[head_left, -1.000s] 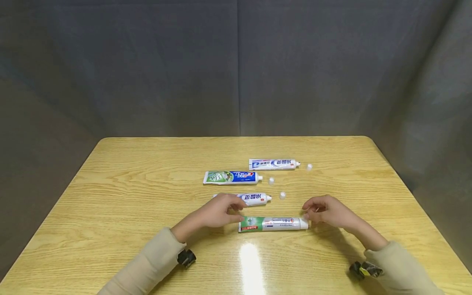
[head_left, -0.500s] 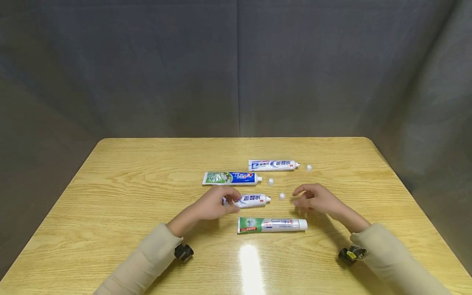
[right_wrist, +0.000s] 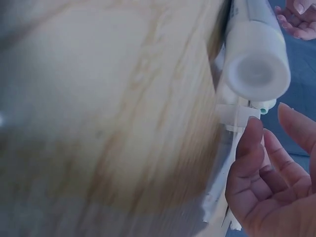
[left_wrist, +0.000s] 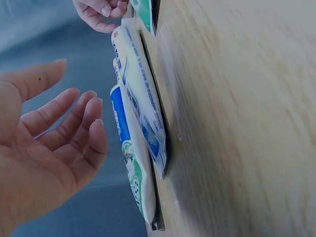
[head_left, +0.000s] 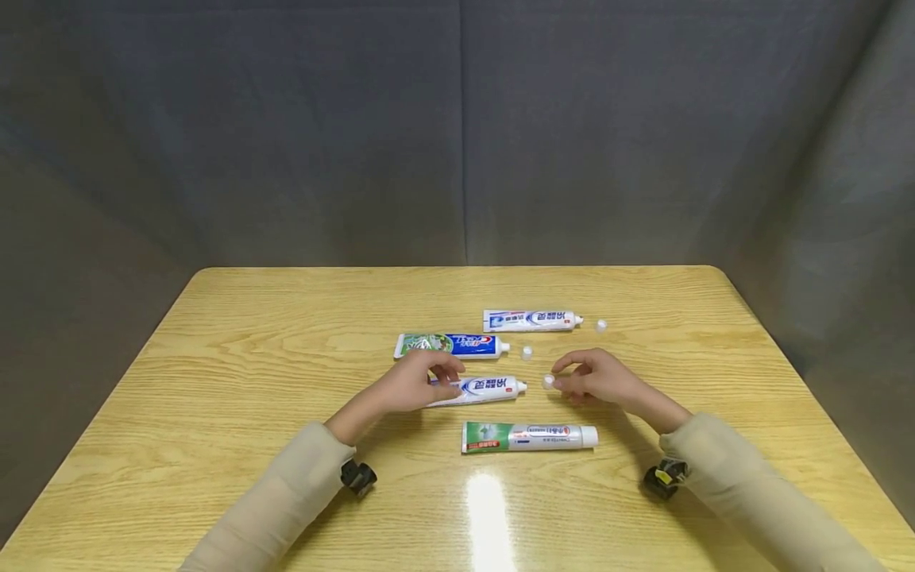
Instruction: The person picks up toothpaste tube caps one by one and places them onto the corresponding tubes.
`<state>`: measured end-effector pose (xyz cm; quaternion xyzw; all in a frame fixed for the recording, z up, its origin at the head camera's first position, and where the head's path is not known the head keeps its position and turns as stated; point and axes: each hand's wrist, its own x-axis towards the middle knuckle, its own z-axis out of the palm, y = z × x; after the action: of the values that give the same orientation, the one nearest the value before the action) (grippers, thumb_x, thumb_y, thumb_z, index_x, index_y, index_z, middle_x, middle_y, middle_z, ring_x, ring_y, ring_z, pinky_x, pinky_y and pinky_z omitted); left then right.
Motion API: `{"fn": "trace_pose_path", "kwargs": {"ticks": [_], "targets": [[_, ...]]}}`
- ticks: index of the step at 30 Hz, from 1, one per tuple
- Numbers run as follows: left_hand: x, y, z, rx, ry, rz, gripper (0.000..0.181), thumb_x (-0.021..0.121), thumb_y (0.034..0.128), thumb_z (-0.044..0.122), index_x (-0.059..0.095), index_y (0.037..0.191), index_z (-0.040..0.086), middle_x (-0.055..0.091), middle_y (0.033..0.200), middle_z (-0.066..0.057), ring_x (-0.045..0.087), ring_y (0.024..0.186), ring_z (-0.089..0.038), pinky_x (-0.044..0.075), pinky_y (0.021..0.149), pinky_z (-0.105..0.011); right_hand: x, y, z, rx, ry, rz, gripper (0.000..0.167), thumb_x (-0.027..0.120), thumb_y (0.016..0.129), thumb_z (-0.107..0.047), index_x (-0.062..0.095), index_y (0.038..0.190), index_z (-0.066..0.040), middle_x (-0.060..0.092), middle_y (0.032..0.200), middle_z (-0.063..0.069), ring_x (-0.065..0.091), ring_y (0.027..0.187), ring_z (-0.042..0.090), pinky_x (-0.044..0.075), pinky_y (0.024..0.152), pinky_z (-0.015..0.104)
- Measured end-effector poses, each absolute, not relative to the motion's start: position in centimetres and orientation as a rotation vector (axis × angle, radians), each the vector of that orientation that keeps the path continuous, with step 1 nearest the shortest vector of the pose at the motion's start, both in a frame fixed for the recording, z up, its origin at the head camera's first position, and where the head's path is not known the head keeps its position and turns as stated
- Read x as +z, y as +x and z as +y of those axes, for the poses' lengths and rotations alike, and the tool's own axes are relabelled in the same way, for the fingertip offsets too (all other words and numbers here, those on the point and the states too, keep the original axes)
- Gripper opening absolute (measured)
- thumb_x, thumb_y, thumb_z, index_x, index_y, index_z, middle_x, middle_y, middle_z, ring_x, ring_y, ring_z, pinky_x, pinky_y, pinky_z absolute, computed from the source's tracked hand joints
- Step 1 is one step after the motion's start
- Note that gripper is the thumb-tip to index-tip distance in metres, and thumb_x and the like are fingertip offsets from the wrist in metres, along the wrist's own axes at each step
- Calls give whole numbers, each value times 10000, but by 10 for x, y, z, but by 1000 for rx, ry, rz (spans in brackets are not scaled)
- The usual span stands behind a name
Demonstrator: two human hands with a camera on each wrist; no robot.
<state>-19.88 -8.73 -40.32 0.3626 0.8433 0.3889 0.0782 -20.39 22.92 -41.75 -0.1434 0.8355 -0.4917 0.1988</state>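
My left hand (head_left: 416, 381) hovers over the tail of an uncapped white-and-blue toothpaste tube (head_left: 489, 388). In the left wrist view its fingers (left_wrist: 64, 118) are loosely bent, apart from that tube. My right hand (head_left: 596, 376) is at a small white cap (head_left: 548, 381) just right of this tube's nozzle. The fingertips (right_wrist: 254, 126) come up close to the cap in the right wrist view; whether they touch it I cannot tell. Nearest me lies a green-and-silver toothpaste tube (head_left: 529, 437) with its white cap (right_wrist: 256, 74) on.
Behind lie a blue-and-green toothpaste tube (head_left: 457, 345) and another white toothpaste tube (head_left: 532, 320), both uncapped. Each has a loose cap off its nozzle, a nearer cap (head_left: 526, 353) and a farther cap (head_left: 601, 325). A grey curtain (head_left: 457, 135) stands behind the wooden table (head_left: 214, 381).
Both hands have left the green-and-silver tube and moved away from me. My left hand is now over the white tube's tail; my right hand has moved left to the loose cap.
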Motion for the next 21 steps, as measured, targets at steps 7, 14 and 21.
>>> {"fn": "trace_pose_path", "kwargs": {"ticks": [7, 14, 21], "targets": [[-406, -204, -88, 1172, 1089, 2520, 242, 660, 819, 65, 617, 1016, -67, 627, 856, -78, 560, 751, -121, 459, 647, -224, -419, -208, 220, -1320, -410, 2426, 280, 640, 851, -162, 625, 1035, 50, 604, 648, 110, 464, 489, 126, 344, 421, 226], [-408, -208, -88, 1164, 1067, 2533, 257, 675, 809, 79, 621, 1015, -63, 623, 855, -66, 561, 751, -122, 455, 631, -218, -424, -211, 215, -1298, -386, 2449, 251, 667, 831, -171, 645, 966, 39, 619, 661, 103, 547, 534, 156, 456, 488, 279], [-407, -212, -86, 1145, 1085, 2558, 255, 682, 800, 76, 625, 1008, -59, 627, 860, -72, 564, 745, -122, 457, 651, -210, -423, -214, 211, -1267, -392, 2477, 143, 660, 821, -102, 654, 879, 28, 610, 649, 83, 564, 566, 159, 497, 540, 311]]}}
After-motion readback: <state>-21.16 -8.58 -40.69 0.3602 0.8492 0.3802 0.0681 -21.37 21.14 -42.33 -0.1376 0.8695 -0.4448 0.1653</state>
